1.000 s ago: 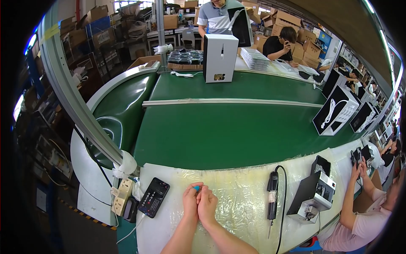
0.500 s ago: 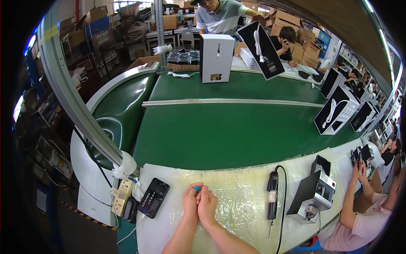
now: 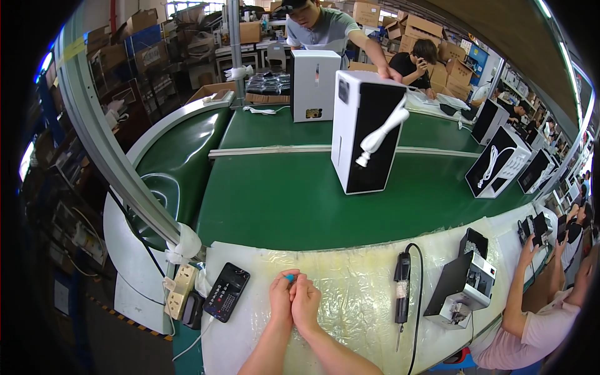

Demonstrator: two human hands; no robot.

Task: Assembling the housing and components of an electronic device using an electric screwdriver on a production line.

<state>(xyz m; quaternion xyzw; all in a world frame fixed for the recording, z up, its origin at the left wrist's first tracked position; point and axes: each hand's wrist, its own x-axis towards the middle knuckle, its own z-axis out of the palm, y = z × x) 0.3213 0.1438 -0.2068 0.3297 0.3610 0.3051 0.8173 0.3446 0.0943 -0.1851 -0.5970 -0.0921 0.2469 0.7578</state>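
My left hand (image 3: 280,299) and my right hand (image 3: 305,303) are pressed together above the plastic-covered worktop (image 3: 356,294). Both are closed, with fingers curled against each other. A small blue piece (image 3: 290,277) shows at the left fingertips; whether it is held or worn on a finger cannot be made out. Anything else inside the hands is hidden. To their left lies a phone (image 3: 227,292) with a lit screen and a white cable. An electric screwdriver (image 3: 402,290) with a black cord lies to their right.
Beyond the worktop runs a green conveyor (image 3: 269,206) with a metal rail (image 3: 269,150). A co-worker's hand (image 3: 390,73) holds a white-and-black box-shaped unit (image 3: 356,134) over it. Another white unit (image 3: 315,84) stands behind. A metal dispenser (image 3: 462,290) and power strip (image 3: 180,290) flank my place.
The co-worker across the belt has brought the tilted box-shaped unit nearer and set it more upright. At right, a neighbour's hands have moved apart. My own hands stay put.
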